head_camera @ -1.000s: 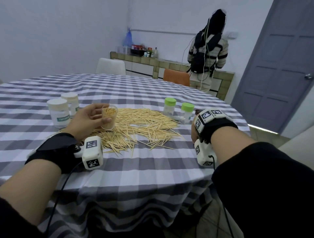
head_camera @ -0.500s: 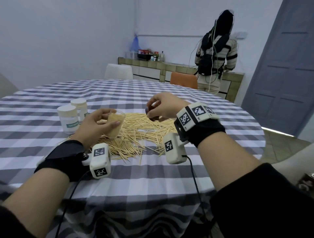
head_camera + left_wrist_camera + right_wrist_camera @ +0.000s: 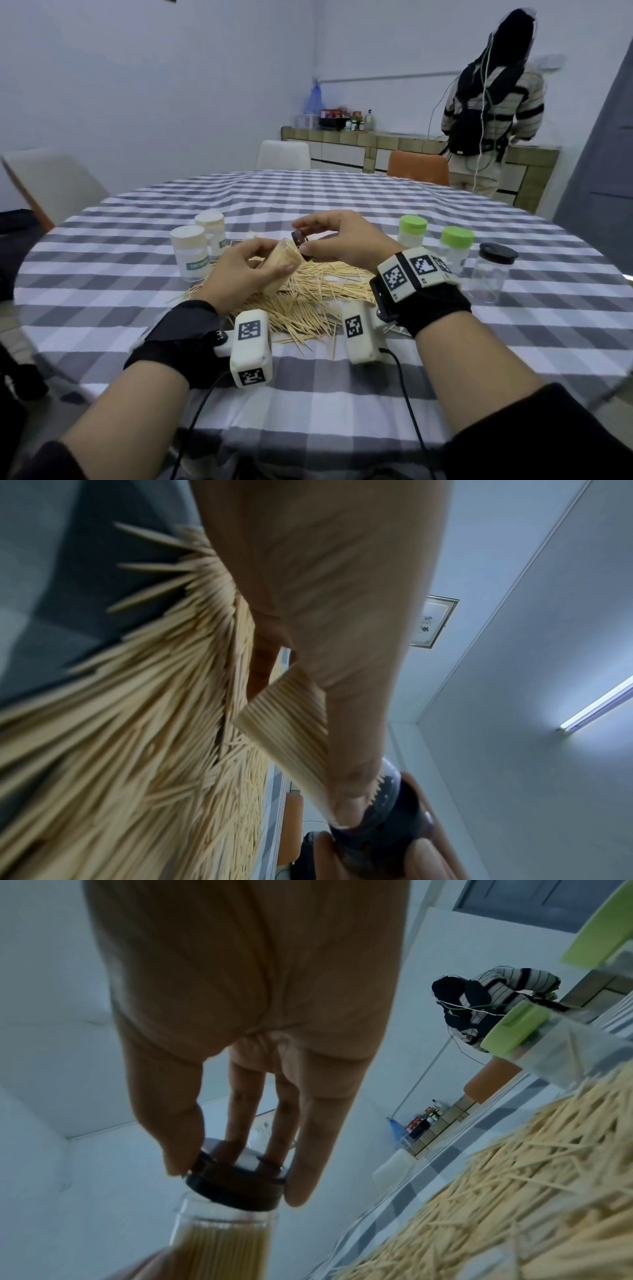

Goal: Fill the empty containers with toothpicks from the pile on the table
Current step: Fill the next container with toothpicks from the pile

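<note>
Clear jar (image 3: 281, 270) packed with toothpicks, tilted above the toothpick pile (image 3: 308, 294), left hand (image 3: 245, 270) wrapped around it. Left wrist view: left thumb lies along the jar's side. Right wrist view: right hand (image 3: 240, 1020) fingertips (image 3: 178, 1153) clamp the black lid (image 3: 236, 1180) at the jar's mouth.

— How were the hands placed?
— Both forearms were extended over the near table edge, and the left hand (image 3: 245, 270) was curled around a tilted jar (image 3: 281, 269).
— And the right?
— The right hand (image 3: 337, 241) was raised just beyond it, a dark cap (image 3: 236, 1180) being pinched by its fingertips (image 3: 178, 1161).
</note>
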